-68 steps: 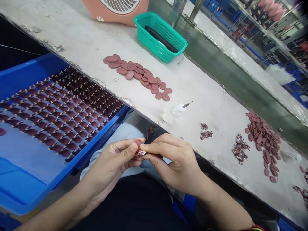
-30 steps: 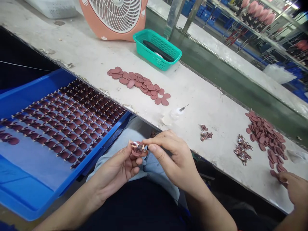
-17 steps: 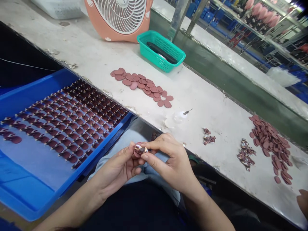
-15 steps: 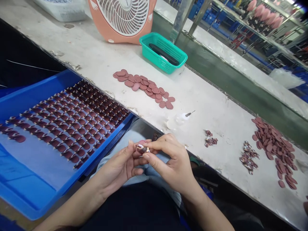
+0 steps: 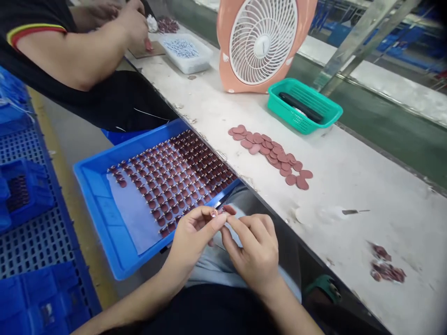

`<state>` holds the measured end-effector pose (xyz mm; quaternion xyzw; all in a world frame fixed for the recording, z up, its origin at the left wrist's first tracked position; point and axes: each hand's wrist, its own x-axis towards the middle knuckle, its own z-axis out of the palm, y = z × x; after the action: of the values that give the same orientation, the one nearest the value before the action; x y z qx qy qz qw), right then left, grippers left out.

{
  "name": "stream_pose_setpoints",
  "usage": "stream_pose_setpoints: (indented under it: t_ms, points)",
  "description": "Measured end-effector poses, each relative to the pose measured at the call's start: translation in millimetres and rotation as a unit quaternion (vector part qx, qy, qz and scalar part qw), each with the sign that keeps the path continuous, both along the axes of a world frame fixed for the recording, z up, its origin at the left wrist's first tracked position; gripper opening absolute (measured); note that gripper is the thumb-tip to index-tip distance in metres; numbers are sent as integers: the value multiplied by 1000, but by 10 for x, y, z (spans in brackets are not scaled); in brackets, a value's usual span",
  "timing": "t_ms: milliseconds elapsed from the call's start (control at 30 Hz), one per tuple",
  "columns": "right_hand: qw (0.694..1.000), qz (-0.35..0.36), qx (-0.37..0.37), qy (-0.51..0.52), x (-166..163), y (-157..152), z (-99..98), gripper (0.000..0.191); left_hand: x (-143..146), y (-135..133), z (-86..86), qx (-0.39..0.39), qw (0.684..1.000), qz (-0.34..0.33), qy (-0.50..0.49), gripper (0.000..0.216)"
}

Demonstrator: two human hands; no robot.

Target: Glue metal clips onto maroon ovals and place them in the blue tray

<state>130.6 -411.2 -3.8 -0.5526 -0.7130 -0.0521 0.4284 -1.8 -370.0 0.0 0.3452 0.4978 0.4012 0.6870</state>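
My left hand (image 5: 194, 232) pinches a small maroon oval piece (image 5: 228, 209) between thumb and fingers, over my lap. My right hand (image 5: 254, 249) sits just right of it, fingers curled, its fingertips touching the same piece. Both hands hover beside the near corner of a blue tray (image 5: 101, 209) filled with rows of several maroon pieces (image 5: 174, 172) on a pale sheet. A string of loose maroon ovals (image 5: 270, 153) lies on the white workbench (image 5: 349, 177) beyond my hands.
A peach desk fan (image 5: 260, 42) and a green basket (image 5: 303, 107) stand at the bench's back. A needle tool (image 5: 354, 211) and small dark scraps (image 5: 386, 267) lie at right. Another person (image 5: 80, 56) works at upper left near a white box (image 5: 185, 51). Blue crates (image 5: 24, 195) stand at left.
My view has swung left and up, showing the other person and the blue crates. My hands still hold the maroon piece together, now closer to the tray's corner.
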Motion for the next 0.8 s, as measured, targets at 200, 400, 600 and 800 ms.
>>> stream_pose_setpoints:
  t_ms: [200, 400, 600, 800]
  points:
    - [996, 68, 32, -39, 6, -68, 172, 15, -903, 481, -198, 47, 973, 97, 204, 27]
    - [999, 16, -3, -34, 165, -219, -21, 19, -1898, 1056, -147, 59, 941, 108, 315, 23]
    - [999, 12, -18, -29, 164, -273, -121, 21, -2066, 1351, -249, 54, 951, 41, 301, 37]
    - [999, 2, -9, -32, 160, -258, -123, 18, -2148, 1406, -328, 46, 954, -14, 295, 35]
